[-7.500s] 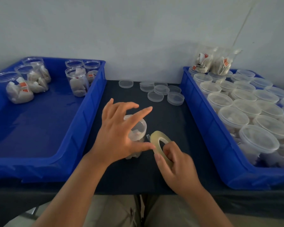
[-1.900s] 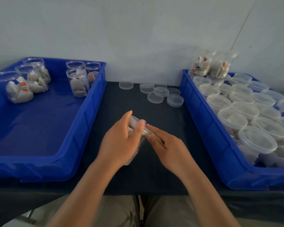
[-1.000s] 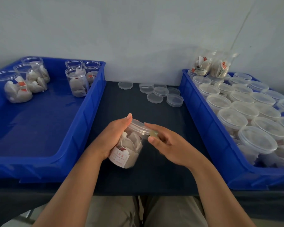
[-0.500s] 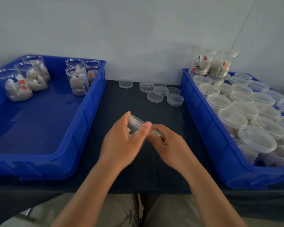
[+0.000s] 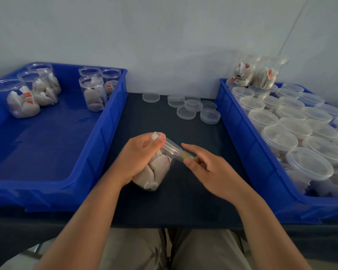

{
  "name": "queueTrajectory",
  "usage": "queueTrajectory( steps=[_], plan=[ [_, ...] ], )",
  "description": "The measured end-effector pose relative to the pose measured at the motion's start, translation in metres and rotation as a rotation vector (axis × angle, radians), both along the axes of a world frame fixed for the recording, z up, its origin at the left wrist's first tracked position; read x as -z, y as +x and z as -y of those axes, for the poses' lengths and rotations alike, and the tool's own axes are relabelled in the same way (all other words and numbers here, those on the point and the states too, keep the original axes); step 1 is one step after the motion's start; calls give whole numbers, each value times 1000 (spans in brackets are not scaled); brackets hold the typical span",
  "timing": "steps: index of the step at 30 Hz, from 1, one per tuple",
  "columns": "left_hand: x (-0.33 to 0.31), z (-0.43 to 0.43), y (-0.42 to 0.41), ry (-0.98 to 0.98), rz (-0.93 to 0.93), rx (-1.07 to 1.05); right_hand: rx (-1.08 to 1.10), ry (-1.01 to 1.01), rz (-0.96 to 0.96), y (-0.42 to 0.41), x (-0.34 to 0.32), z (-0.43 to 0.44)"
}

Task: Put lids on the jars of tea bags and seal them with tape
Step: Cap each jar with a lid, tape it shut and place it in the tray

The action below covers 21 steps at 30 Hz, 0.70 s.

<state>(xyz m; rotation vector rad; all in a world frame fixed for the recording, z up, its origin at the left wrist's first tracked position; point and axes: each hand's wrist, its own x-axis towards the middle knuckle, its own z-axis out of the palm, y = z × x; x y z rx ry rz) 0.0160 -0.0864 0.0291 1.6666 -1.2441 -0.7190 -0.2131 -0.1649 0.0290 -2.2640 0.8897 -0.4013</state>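
A clear jar of tea bags [image 5: 154, 172] with its lid on is tilted over the dark table between both hands. My left hand [image 5: 139, 154] grips the jar near the lid, fingers curled over the rim. My right hand [image 5: 209, 168] holds a yellowish roll of tape [image 5: 186, 155] against the lid's edge, mostly hidden by the fingers. Several loose clear lids [image 5: 193, 109] lie at the back of the table. Open jars of tea bags [image 5: 92, 92] stand in the left blue bin [image 5: 53, 186].
The right blue bin [image 5: 261, 182] is packed with several lidded jars [image 5: 308, 164], and two jars lie on top at its back. The dark table [image 5: 176, 201] runs between the bins. A pale wall stands behind.
The jar turned in my left hand; the left fingers moved from the jar's front to its lid rim, exposing the tea bags. My right hand stays at the lid edge with the tape.
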Motion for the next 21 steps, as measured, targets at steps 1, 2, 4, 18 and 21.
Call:
queueTrajectory(
  steps=[1,2,4,18,21],
  plan=[
    [0,-1,0,5,-52,19,3,-2,6,0,0,2],
    [1,-1,1,3,-104,38,4,0,15,1,0,3],
    [3,-1,1,2,-179,58,3,4,28,3,1,4],
    [18,-10,-40,-81,204,-272,159,-119,105,16,2,-17],
    [19,-6,-52,-25,281,-315,183,-142,78,18,3,-20]
  ],
)
